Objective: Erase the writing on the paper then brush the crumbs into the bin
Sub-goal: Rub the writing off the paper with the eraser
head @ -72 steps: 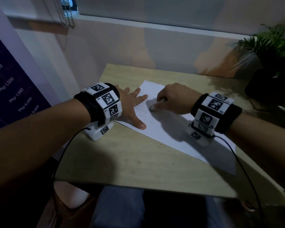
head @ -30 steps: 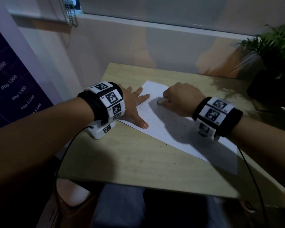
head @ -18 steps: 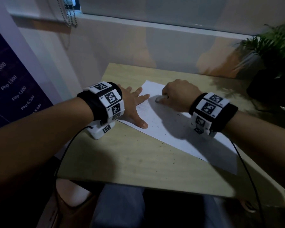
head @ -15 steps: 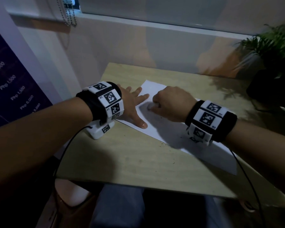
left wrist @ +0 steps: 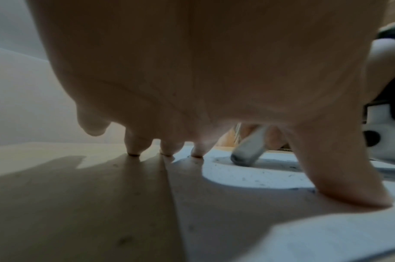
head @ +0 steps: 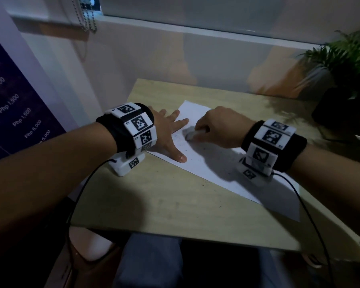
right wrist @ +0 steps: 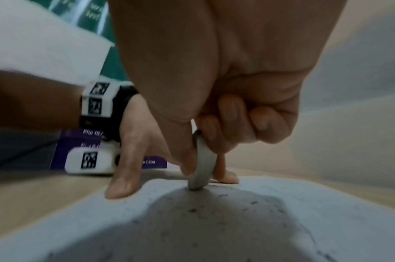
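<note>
A white sheet of paper (head: 214,165) lies slantwise on the wooden table (head: 175,206). My left hand (head: 170,134) lies flat with spread fingers on the sheet's left edge, thumb (left wrist: 340,179) pressed on the paper. My right hand (head: 220,127) pinches a whitish eraser (head: 190,135) and holds its tip down on the paper close to the left index finger. The eraser (right wrist: 202,166) stands tilted between thumb and curled fingers; the same eraser (left wrist: 248,150) shows beyond the left palm. Dark eraser crumbs (right wrist: 225,212) speckle the paper. No bin is in view.
A potted plant (head: 345,84) stands at the table's far right corner. A wall and window sill (head: 195,34) run behind the table. A purple price poster (head: 13,113) hangs at the left. Cables trail from both wrist units over the near table edge.
My right hand has been rubbing the eraser back and forth over the upper part of the sheet and now sits a little nearer the left hand. The left hand has stayed put.
</note>
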Demonstrator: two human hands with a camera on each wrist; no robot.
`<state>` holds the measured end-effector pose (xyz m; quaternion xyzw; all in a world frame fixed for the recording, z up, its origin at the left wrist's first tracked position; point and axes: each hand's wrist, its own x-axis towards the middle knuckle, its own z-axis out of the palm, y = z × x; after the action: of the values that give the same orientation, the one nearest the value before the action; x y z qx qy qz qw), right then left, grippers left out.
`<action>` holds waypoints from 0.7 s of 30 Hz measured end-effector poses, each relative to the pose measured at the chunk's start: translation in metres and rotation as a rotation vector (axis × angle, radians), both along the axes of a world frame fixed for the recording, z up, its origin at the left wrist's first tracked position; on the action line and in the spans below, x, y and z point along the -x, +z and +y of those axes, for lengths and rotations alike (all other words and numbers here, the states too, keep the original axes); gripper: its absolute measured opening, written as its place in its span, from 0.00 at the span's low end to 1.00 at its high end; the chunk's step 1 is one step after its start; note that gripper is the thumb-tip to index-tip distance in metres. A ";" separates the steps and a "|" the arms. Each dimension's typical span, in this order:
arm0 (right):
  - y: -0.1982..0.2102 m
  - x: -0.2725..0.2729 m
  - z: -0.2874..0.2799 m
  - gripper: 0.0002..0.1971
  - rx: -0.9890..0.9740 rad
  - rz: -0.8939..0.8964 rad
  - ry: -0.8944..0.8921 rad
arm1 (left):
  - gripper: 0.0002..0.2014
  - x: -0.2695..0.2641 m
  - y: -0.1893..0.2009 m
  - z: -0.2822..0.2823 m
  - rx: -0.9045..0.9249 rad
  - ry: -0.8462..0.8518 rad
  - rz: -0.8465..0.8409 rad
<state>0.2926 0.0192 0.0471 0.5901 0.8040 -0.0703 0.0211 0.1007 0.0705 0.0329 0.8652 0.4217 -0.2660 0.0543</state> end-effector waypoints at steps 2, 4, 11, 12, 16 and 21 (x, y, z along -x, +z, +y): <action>0.004 -0.012 0.016 0.28 0.001 -0.005 -0.067 | 0.63 0.000 0.001 -0.001 -0.008 -0.004 0.003; 0.006 -0.020 0.029 0.28 -0.041 -0.042 -0.140 | 0.63 0.000 0.002 -0.003 -0.010 -0.003 0.002; 0.003 0.010 0.002 0.23 -0.075 -0.112 -0.003 | 0.65 -0.002 -0.001 0.004 0.027 0.014 -0.012; 0.004 0.010 0.003 0.24 -0.025 -0.068 -0.002 | 0.65 -0.002 -0.001 0.004 0.028 0.014 -0.008; 0.007 -0.007 0.028 0.30 -0.020 -0.047 -0.104 | 0.64 -0.002 0.000 0.000 0.001 0.006 0.008; 0.009 0.004 0.017 0.25 -0.144 -0.187 -0.096 | 0.65 -0.002 0.001 0.000 0.012 0.008 -0.003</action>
<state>0.2889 0.0367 0.0557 0.6317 0.7724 0.0418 0.0503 0.1029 0.0706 0.0343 0.8634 0.4236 -0.2670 0.0614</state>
